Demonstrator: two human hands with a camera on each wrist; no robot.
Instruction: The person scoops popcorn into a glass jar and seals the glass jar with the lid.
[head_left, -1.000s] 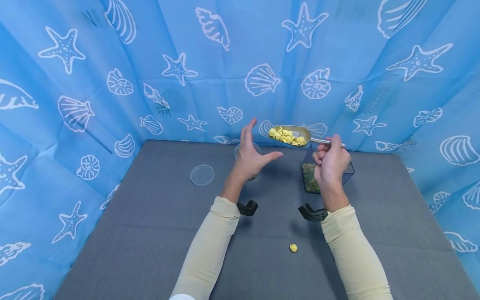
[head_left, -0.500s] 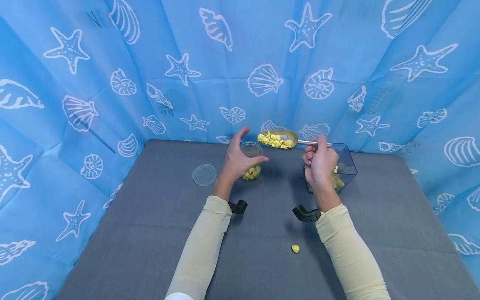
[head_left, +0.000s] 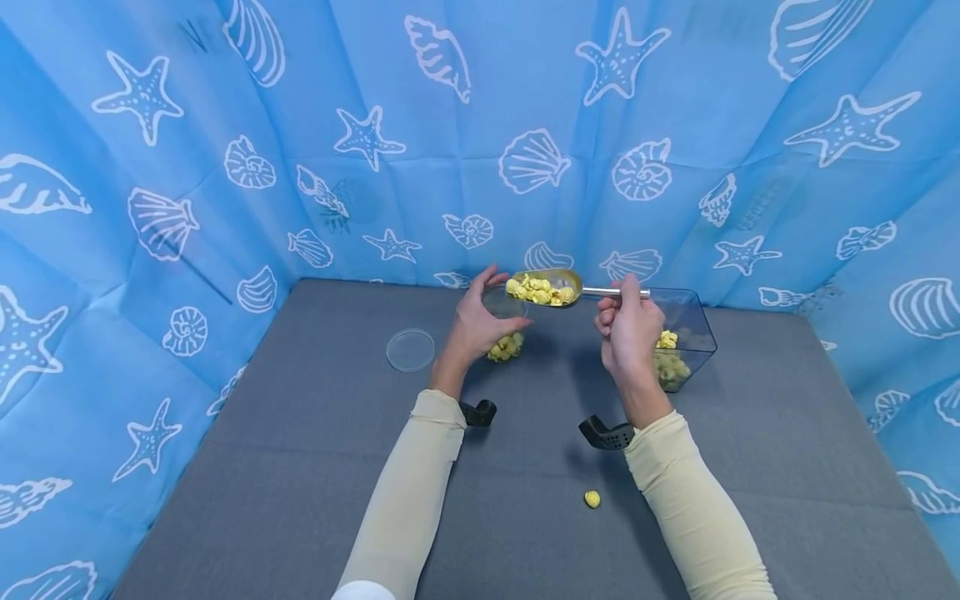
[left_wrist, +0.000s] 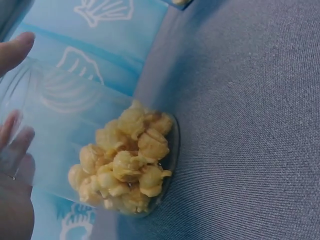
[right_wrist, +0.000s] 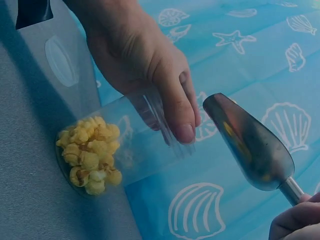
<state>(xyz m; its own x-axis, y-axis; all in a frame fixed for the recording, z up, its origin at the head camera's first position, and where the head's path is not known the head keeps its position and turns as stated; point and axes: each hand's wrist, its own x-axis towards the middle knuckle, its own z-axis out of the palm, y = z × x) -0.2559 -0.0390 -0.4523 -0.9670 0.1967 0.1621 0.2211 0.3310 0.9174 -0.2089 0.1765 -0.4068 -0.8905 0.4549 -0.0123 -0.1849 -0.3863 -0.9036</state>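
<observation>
A clear round jar (right_wrist: 142,162) stands on the table, its lower part filled with yellow popcorn (left_wrist: 125,167). My left hand (head_left: 477,323) holds the jar near its mouth, thumb on the near side and fingers behind the wall. In my right hand (head_left: 632,333) is the handle of a metal scoop (right_wrist: 257,150). The scoop carries several pieces of popcorn (head_left: 538,290), and its tip overlaps the jar's mouth area in the head view. From the right wrist, the scoop's underside shows beside the jar's opening, apart from the left thumb.
A clear round lid (head_left: 410,350) lies left of the jar. Behind my right hand stands a see-through rectangular bin (head_left: 693,321) with more popcorn in it. One loose popcorn piece (head_left: 592,499) lies on the grey table (head_left: 300,467) toward the front. A blue shell-print curtain (head_left: 450,125) hangs behind.
My right hand has brought the loaded scoop left and slightly down, toward the jar's mouth. The left hand has shifted a little left and lower onto the jar's rim.
</observation>
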